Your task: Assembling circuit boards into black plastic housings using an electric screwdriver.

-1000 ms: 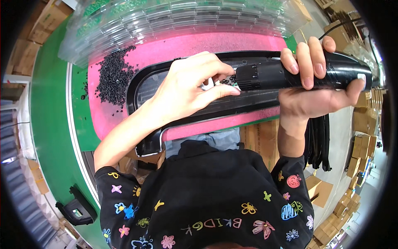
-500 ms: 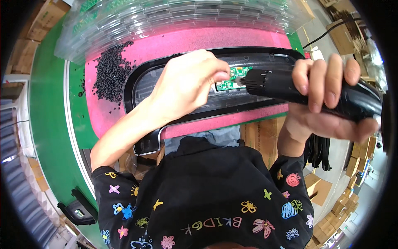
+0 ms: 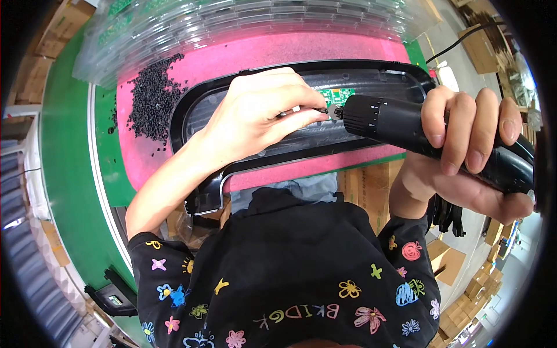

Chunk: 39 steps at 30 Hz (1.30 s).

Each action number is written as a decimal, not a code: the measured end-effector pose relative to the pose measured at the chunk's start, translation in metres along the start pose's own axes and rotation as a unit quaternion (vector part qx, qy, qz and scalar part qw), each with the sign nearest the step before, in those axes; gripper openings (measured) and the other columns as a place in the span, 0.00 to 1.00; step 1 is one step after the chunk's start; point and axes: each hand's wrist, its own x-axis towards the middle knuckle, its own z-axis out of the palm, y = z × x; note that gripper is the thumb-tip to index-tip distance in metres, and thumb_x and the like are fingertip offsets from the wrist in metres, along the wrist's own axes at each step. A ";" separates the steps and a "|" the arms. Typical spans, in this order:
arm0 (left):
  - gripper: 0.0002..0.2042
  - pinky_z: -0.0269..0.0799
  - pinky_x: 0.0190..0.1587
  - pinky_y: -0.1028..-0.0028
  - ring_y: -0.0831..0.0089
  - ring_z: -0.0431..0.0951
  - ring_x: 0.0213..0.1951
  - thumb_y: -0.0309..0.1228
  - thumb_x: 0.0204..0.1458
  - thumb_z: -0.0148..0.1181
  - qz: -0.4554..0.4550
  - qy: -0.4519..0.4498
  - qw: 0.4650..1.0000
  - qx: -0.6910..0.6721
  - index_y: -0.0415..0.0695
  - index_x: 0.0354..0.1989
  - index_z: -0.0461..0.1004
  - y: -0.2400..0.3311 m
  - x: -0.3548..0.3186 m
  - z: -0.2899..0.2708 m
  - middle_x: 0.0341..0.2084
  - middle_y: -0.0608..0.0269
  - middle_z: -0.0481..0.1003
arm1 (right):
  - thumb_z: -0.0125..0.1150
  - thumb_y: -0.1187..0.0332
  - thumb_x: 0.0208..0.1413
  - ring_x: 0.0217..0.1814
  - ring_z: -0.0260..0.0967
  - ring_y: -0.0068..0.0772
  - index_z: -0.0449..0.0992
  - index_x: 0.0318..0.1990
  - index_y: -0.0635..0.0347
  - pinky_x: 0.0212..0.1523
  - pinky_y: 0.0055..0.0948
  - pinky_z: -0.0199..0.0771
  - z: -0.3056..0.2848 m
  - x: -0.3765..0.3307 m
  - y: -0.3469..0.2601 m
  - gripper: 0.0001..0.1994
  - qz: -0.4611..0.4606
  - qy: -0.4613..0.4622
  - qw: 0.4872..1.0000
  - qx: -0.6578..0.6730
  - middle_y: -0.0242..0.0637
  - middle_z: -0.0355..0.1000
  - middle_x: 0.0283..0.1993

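My right hand [image 3: 470, 136] is wrapped round a black electric screwdriver [image 3: 400, 120], which lies nearly level and points left. My left hand [image 3: 255, 113] is closed in a pinch, with a small black screw [image 3: 323, 110] between thumb and forefinger, right at the screwdriver's bit. Beneath them a green circuit board [image 3: 343, 93] sits inside a long black plastic housing [image 3: 181, 116]; my left fingers and the driver hide part of the board. The housing rests on a pink mat [image 3: 232, 51].
A heap of small black screws [image 3: 152, 101] lies left of the housing. Stacked clear plastic trays [image 3: 243, 26] line the back. On the green table [image 3: 64, 168] at the lower left is a smaller black part [image 3: 113, 298]. Cardboard boxes [image 3: 464, 313] stand at the right.
My left fingers have closed into a tighter pinch and moved slightly right to the screwdriver's bit. My right hand and the screwdriver have shifted a little right and down.
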 end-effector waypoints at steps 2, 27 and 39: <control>0.08 0.75 0.33 0.72 0.66 0.79 0.29 0.21 0.43 0.69 0.005 -0.003 1.000 -0.003 0.36 0.33 0.77 -0.003 0.000 0.001 0.27 0.58 0.78 | 0.68 0.40 0.39 0.16 0.61 0.16 0.67 0.41 0.55 0.27 0.22 0.63 -0.001 -0.001 0.002 0.31 0.006 -0.006 1.000 -0.009 0.23 0.64 0.24; 0.07 0.76 0.40 0.68 0.65 0.78 0.39 0.31 0.53 0.60 -0.124 -0.191 0.964 0.136 0.41 0.33 0.75 -0.008 -0.001 0.005 0.39 0.64 0.80 | 0.50 0.35 0.52 0.19 0.57 0.23 0.70 0.42 0.61 0.29 0.30 0.60 -0.081 -0.002 0.024 0.32 0.102 0.068 0.980 -0.154 0.31 0.64 0.24; 0.07 0.76 0.37 0.64 0.59 0.81 0.38 0.32 0.52 0.60 -0.193 -0.221 0.946 0.137 0.40 0.33 0.74 -0.005 -0.002 0.001 0.42 0.66 0.80 | 0.51 0.40 0.54 0.18 0.56 0.23 0.70 0.41 0.61 0.28 0.29 0.59 -0.086 0.004 0.038 0.28 0.188 0.052 0.972 -0.134 0.31 0.62 0.23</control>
